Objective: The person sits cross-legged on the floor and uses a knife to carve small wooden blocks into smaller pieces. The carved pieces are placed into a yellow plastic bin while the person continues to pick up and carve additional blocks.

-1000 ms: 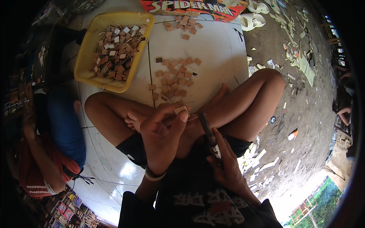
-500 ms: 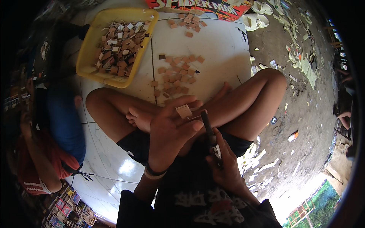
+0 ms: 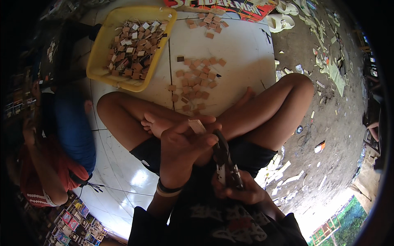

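Over my crossed legs, my left hand [image 3: 177,151] pinches a small square tile [image 3: 197,126], light tan and seen at a slant. Dark-jawed pliers [image 3: 222,156] with worn, whitish handles are in my right hand [image 3: 247,191], which wraps round the handle ends. The handles stand apart. The jaws point up to the fingertips of my left hand, close to the tile; whether they grip a wire there is hidden by the fingers. On the floor just beyond my feet lies a loose group of similar brown tiles [image 3: 196,81].
A yellow tub [image 3: 91,61] full of tiles with thin wires stands at the far left. A smaller tile pile [image 3: 210,24] lies near a red printed board [image 3: 262,10]. Light clogs [image 3: 280,23] sit far right, beside scrap-strewn ground. Another person [image 3: 76,127] sits at the left.
The tile has turned from face-on to a slant, and the wire at it no longer shows. The pliers' handles have spread, and my right hand has moved down to their ends.
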